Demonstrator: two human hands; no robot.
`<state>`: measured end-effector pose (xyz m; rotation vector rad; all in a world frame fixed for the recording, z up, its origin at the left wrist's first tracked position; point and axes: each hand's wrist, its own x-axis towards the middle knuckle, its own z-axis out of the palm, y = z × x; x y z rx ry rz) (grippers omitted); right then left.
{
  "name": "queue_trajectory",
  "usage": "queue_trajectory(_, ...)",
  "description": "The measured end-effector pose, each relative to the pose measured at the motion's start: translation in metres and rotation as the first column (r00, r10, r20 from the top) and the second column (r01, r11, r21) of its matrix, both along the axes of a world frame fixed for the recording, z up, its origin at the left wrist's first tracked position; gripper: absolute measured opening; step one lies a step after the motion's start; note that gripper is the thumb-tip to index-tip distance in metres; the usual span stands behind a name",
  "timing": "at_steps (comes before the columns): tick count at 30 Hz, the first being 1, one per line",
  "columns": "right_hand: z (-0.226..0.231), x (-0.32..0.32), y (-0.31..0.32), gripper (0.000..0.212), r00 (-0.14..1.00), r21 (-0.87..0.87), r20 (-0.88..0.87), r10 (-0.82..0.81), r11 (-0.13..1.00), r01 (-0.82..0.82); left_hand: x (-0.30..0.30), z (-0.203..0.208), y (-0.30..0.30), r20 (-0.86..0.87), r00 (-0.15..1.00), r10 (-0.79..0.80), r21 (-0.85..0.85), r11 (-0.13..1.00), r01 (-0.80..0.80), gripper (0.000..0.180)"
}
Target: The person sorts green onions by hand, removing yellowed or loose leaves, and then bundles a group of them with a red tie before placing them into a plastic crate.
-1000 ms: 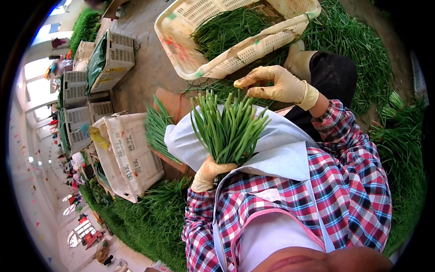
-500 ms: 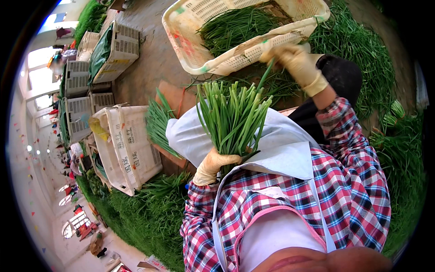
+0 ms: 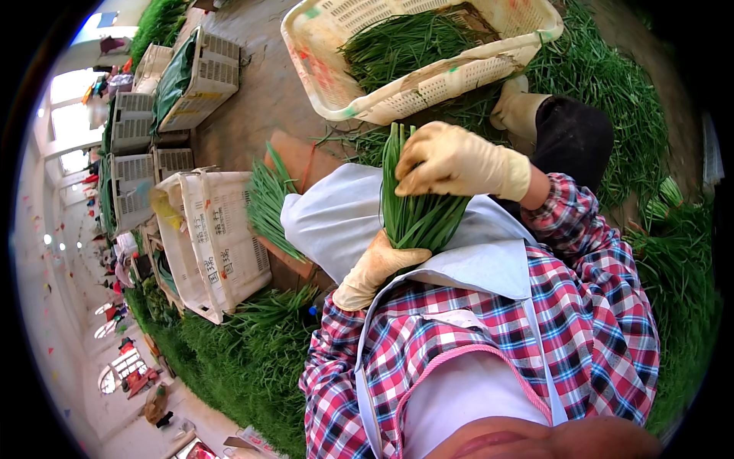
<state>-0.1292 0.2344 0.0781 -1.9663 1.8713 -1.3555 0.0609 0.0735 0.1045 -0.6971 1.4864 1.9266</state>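
A thick bunch of chives stands upright in front of my chest, its cut ends pointing up and away. My left hand, in a cream rubber glove, is wrapped round its lower part. Over the upper right side of the bunch is my right hand, gloved alike, with fingers bent and pressed against the stalks near the tips. Whether it pinches one stalk or several is hidden by the glove. A pale blue apron lies over my lap under the bunch.
A cream plastic crate with loose chives inside stands ahead. Left of my lap, more chives rest on a brown board, beside a white crate. Stacked crates stand farther left. Heaped greens cover the floor at right.
My right hand has come back from near the cream crate to the top of the bunch, and the single stalk it held no longer shows. The bunch now looks narrower and more gathered.
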Motion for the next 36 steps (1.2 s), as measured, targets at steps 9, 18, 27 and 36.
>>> queue_trajectory(9,-0.018,-0.045,0.035,0.022,0.674,-0.140,0.707,-0.212,0.893,0.427,0.004,-0.016,-0.007,-0.035,0.999,-0.025,0.008,1.000,0.025,0.055)
queue_trajectory(18,-0.006,-0.019,0.002,0.028,0.986,0.137,-0.085,-0.142,0.979,0.152,-0.016,-0.005,0.006,-0.026,0.975,-0.220,-0.177,0.961,0.212,0.052)
queue_trajectory(27,-0.014,-0.049,0.025,0.014,0.770,-0.016,0.211,-0.602,0.786,0.618,0.002,-0.010,0.000,-0.031,0.996,-0.081,-0.104,0.992,0.078,0.057)
queue_trajectory(36,-0.024,-0.009,0.031,0.025,0.765,0.322,0.523,-0.376,0.918,0.231,0.002,-0.034,0.001,0.082,0.982,-0.171,-0.259,0.948,0.186,0.056)
